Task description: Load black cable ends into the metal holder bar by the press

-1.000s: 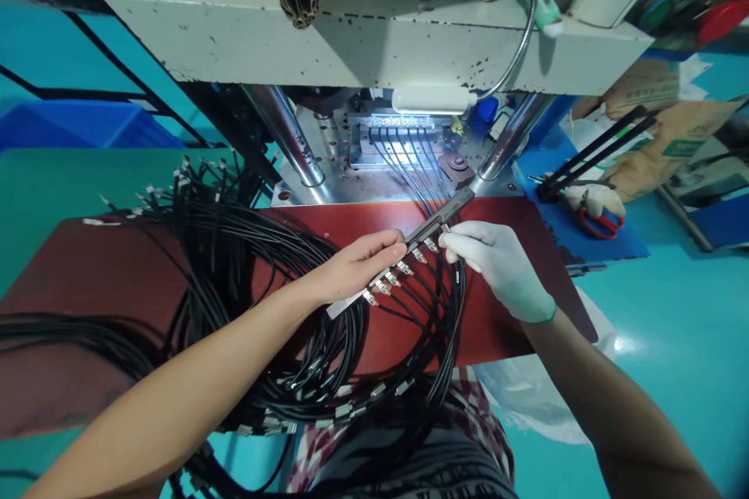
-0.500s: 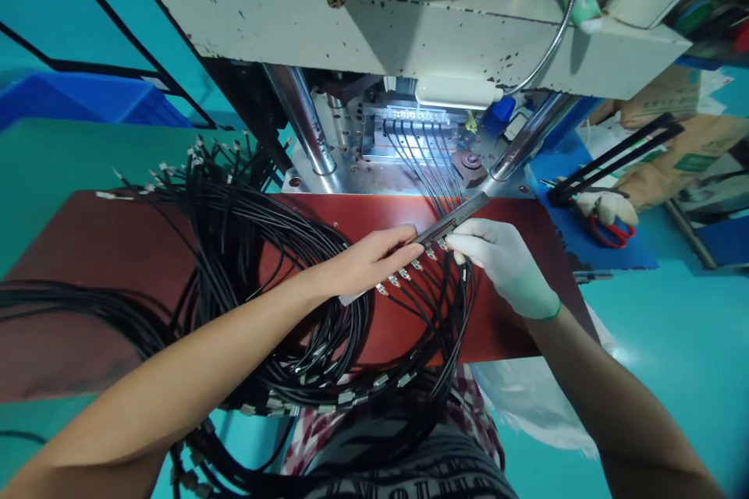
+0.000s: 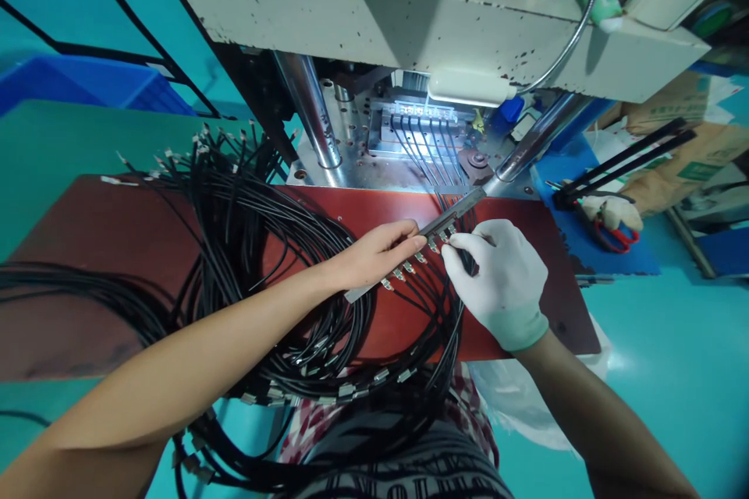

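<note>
My bare left hand [image 3: 378,253] presses on a long dark metal bar [image 3: 453,215] that lies aslant over the red board [image 3: 134,234]. Several black cables with small metal connector ends [image 3: 403,269] sit in a row along the bar. My right hand [image 3: 503,277], in a white glove, pinches a cable end at the bar's upper part, fingers closed on it. A big tangle of black cables [image 3: 251,249] spreads left of my hands and loops down toward my lap.
A moulding press [image 3: 409,15] stands behind the board, its lit die [image 3: 418,125] holding several cables under a white lamp [image 3: 468,86]. Steel columns [image 3: 310,109] flank it. Red-handled scissors [image 3: 612,234] and black rods [image 3: 626,156] lie on a blue mat at right. A blue bin [image 3: 76,86] sits at far left.
My gloved right hand has shifted slightly down and left along the bar, curling over the connector ends. The view has tilted up a little; my left hand stays on the bar.
</note>
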`<action>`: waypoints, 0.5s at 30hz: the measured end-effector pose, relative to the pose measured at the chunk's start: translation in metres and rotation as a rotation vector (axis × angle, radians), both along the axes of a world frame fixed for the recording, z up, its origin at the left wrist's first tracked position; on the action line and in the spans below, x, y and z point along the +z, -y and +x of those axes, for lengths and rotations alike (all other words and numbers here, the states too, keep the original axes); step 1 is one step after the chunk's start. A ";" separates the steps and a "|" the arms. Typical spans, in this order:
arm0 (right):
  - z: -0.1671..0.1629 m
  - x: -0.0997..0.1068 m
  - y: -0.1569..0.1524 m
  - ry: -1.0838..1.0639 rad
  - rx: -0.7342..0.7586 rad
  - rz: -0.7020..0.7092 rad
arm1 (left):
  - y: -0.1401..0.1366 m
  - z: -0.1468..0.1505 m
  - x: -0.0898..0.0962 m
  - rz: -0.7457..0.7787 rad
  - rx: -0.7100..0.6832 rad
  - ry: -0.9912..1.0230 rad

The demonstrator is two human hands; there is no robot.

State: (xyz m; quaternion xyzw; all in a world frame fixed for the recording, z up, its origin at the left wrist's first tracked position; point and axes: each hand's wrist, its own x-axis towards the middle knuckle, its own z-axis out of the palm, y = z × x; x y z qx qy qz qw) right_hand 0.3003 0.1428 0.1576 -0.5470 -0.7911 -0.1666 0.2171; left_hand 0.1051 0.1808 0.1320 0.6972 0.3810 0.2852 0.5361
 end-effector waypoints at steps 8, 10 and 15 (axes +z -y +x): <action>0.000 -0.008 -0.005 -0.061 0.012 0.072 | -0.001 -0.002 -0.001 0.014 -0.045 0.013; 0.000 -0.010 -0.005 -0.066 0.011 0.085 | -0.001 -0.001 -0.001 0.025 -0.046 0.011; 0.001 -0.004 0.000 -0.048 0.004 0.020 | -0.001 0.000 -0.001 0.004 -0.017 0.021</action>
